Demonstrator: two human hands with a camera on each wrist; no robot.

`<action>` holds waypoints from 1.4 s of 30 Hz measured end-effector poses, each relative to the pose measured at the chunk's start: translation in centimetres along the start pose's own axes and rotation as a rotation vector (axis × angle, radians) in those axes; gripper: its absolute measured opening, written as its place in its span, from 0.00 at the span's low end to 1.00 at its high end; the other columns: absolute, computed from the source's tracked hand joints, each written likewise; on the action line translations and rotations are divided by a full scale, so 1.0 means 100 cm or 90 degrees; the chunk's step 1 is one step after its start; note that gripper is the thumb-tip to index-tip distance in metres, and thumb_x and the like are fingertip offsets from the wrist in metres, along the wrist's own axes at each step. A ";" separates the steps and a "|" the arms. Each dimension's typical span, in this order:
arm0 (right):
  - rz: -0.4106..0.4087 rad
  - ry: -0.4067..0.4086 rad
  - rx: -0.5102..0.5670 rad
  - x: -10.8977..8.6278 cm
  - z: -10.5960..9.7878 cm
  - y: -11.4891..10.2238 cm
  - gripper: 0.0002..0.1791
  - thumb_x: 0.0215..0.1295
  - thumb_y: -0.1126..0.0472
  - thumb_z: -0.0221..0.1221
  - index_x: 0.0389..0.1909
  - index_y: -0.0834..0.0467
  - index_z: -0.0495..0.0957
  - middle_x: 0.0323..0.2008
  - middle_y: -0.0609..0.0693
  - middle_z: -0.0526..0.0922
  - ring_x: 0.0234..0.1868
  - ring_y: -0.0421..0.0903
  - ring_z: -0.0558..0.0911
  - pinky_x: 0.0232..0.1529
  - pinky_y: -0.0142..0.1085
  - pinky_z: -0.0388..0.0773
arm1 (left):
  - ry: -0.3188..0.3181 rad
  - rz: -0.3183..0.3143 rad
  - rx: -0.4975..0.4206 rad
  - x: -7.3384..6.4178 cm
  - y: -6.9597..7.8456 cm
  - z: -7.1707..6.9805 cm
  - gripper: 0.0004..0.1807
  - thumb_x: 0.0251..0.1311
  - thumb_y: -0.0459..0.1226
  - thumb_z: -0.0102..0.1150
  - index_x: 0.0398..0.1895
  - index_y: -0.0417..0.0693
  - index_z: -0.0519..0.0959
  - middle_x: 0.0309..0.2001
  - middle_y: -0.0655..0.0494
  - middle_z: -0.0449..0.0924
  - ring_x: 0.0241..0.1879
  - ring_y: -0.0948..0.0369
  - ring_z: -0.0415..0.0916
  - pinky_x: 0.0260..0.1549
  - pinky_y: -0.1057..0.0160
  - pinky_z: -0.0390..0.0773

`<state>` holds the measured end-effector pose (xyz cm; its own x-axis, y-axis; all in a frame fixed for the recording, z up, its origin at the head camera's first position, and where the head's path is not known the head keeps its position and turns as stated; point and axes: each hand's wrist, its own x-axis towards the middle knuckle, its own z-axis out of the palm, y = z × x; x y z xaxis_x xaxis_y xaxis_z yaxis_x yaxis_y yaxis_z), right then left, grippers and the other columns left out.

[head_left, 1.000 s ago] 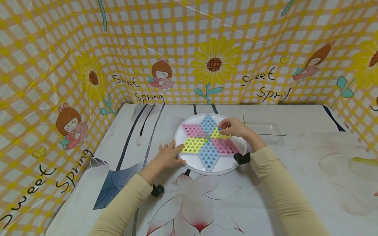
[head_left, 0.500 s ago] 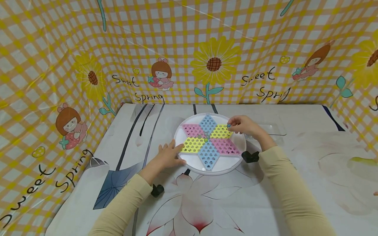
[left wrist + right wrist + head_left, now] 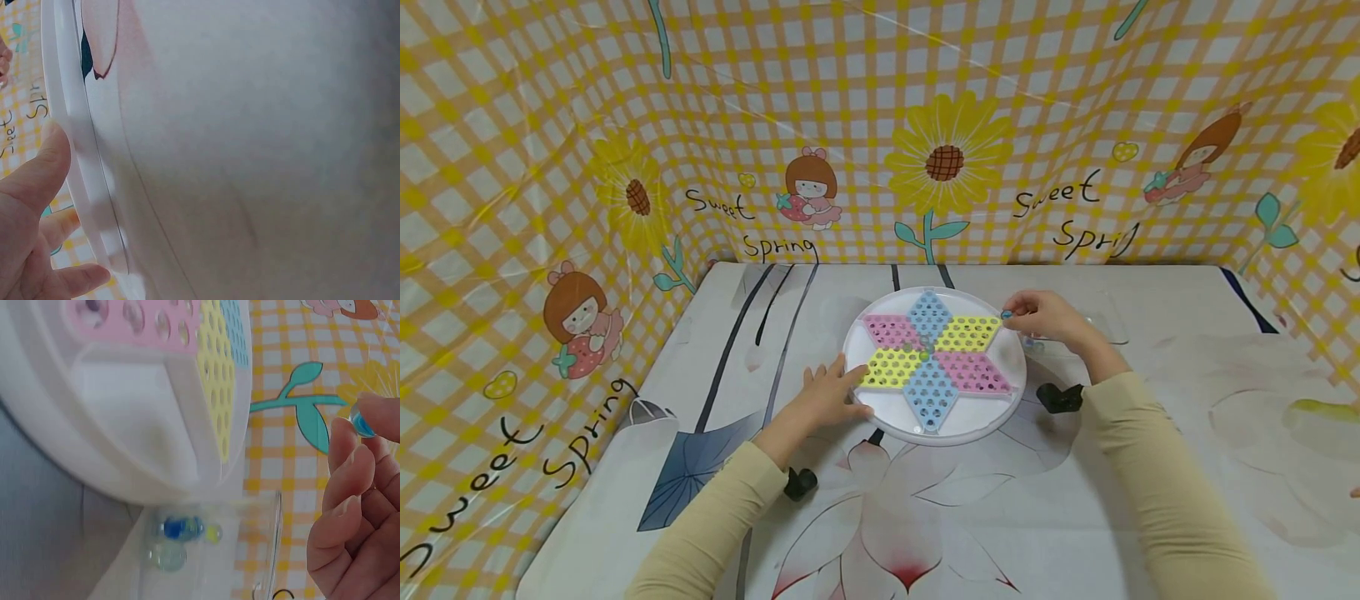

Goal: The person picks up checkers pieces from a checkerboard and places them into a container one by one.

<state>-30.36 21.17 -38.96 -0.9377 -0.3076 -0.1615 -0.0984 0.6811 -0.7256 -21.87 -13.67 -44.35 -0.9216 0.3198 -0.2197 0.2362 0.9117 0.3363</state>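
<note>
My right hand (image 3: 1051,320) pinches a clear glass marble (image 3: 361,422) with a blue swirl between thumb and fingertip. It hovers by the upper right edge of a round white Chinese checkers board (image 3: 880,413), whose star has blue, pink and yellow points. At the board's left rim rests my left hand (image 3: 822,398), fingers spread and loosely straight; the left wrist view shows its thumb (image 3: 53,159) against the rim. A green marble (image 3: 924,356) and a few clear ones sit near the star's centre.
A clear plastic box (image 3: 275,534) stands right of the board, partly behind my right hand in the head view. Several marbles (image 3: 181,529), blue, yellowish and pale, lie in it. A yellow checked cloth (image 3: 857,100) hangs behind the white table covering (image 3: 1150,417).
My right hand has moved right with the blue marble, from above the yellow point to just past its outer tip. The left hand and the board have stayed put.
</note>
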 end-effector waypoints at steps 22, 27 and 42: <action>0.056 0.105 0.027 -0.015 -0.026 0.038 0.21 0.64 0.58 0.54 0.52 0.68 0.67 0.33 0.48 0.75 0.28 0.39 0.73 0.28 0.32 0.73 | -0.002 -0.002 -0.002 -0.001 0.002 -0.002 0.41 0.52 0.55 0.59 0.68 0.55 0.59 0.70 0.36 0.45 0.65 0.33 0.47 0.61 0.35 0.41; 0.066 0.153 0.047 -0.020 -0.030 0.049 0.23 0.63 0.58 0.55 0.52 0.70 0.66 0.28 0.40 0.74 0.25 0.35 0.74 0.26 0.31 0.73 | -0.003 -0.004 -0.003 -0.001 0.002 -0.002 0.40 0.52 0.55 0.59 0.68 0.55 0.59 0.70 0.36 0.45 0.65 0.32 0.47 0.61 0.35 0.41; 0.105 0.143 0.063 -0.029 -0.040 0.062 0.25 0.63 0.54 0.55 0.53 0.68 0.65 0.24 0.33 0.71 0.25 0.33 0.73 0.28 0.31 0.74 | -0.004 -0.007 0.001 -0.001 0.002 -0.003 0.40 0.52 0.55 0.59 0.68 0.55 0.59 0.70 0.36 0.46 0.64 0.32 0.47 0.61 0.35 0.42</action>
<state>-29.60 28.93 -40.37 -0.9898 -0.0360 -0.1380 0.0836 0.6377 -0.7657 -21.85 -13.54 -43.99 -0.9224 0.3111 -0.2291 0.2262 0.9156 0.3326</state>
